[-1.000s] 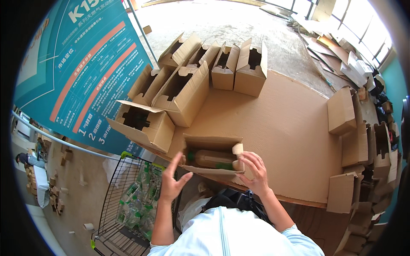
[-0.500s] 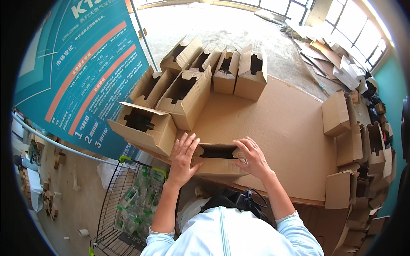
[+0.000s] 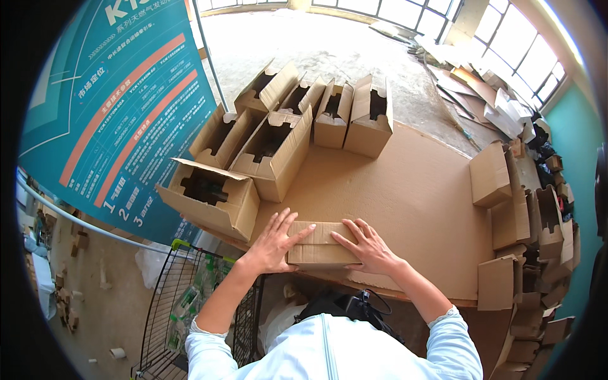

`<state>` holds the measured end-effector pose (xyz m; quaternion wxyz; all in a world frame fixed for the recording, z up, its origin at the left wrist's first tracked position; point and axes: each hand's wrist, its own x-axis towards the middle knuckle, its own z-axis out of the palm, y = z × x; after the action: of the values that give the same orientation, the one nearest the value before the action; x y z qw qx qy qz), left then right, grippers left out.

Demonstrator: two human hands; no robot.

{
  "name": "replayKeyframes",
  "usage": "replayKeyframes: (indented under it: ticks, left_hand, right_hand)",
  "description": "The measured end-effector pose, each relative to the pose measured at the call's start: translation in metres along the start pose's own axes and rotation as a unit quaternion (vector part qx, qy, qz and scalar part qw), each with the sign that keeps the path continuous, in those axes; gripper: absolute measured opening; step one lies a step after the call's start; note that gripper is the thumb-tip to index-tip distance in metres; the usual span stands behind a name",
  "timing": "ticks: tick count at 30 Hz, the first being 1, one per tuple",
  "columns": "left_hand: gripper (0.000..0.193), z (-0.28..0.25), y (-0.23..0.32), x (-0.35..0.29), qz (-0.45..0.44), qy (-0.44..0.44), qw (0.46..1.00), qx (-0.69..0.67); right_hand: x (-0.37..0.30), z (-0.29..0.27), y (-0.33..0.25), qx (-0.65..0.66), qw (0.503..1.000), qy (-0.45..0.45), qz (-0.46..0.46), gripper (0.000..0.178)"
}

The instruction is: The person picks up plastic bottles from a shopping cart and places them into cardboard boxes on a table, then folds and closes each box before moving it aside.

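A small brown cardboard box sits at the near edge of the table, in front of my body. My left hand grips its left end, with a finger or thumb reaching onto the upper face. At the other end, my right hand holds the box with fingers spread over the top and side. No opening shows in the box; a seam runs across its upper face. Just left of it stands an open-topped cardboard box with a dark inside.
Several open cardboard boxes line the table's left and far edges. Cardboard covers the tabletop. More boxes are stacked at right. A wire cart with plastic bottles stands at lower left, below a teal banner.
The box between my hands showed a dark opening before; now a plain face is up. My hands have come down from above its ends to grip it. The view has shifted slightly.
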<state>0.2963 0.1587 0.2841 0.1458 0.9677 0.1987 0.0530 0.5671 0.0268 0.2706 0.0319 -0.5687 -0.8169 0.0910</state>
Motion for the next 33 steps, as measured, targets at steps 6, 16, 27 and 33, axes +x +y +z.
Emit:
replayKeyframes:
  ticks: [6, 16, 27, 33]
  left_hand:
    - [0.078, 0.045, 0.037, -0.008, -0.077, 0.185, 0.980, 0.012]
    - [0.065, 0.085, 0.013, 0.128, -0.325, 0.331, 0.880, 0.098]
    - [0.065, 0.080, -0.005, 0.179, -0.357, 0.352, 0.850, 0.164]
    - [0.068, 0.100, -0.030, 0.177, -0.350, 0.344, 0.843, 0.220]
  right_hand:
    - [0.043, 0.001, 0.069, -0.092, 0.987, 0.068, -0.109, 0.103]
    - [0.096, 0.031, 0.054, -0.004, 0.962, 0.220, 0.160, 0.091]
    - [-0.116, 0.047, 0.071, 0.057, 0.901, 0.280, 0.325, 0.085]
    - [-0.230, -0.002, 0.184, -0.104, 0.797, 0.378, 0.460, 0.079]
